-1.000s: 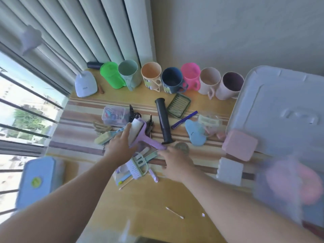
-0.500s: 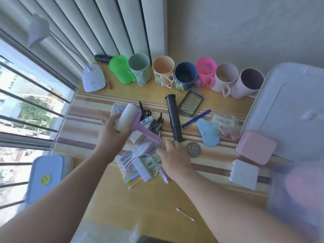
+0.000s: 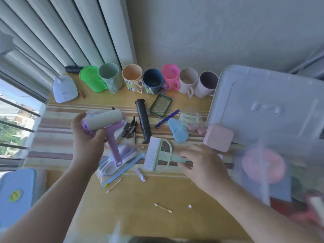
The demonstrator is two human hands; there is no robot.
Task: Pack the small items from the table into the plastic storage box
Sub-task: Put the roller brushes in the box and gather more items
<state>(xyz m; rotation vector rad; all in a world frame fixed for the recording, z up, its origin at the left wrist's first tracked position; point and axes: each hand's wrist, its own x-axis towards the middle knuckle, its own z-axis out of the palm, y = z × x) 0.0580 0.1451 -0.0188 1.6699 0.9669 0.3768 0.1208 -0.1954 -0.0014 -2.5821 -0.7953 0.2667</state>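
Your left hand [image 3: 87, 139] gripped the lint roller [image 3: 105, 121], raised above the table [image 3: 133, 199]; your right hand [image 3: 201, 165] pinched the green brush [image 3: 157, 155] by its handle; the storage box [image 3: 263, 169] sat blurred at right, just beside that hand.

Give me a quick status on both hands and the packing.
Left hand holds lint roller aloft. Right hand pinches green brush by its handle. Storage box at right, blurred. Zip bag, black tube, cotton swabs still on table.
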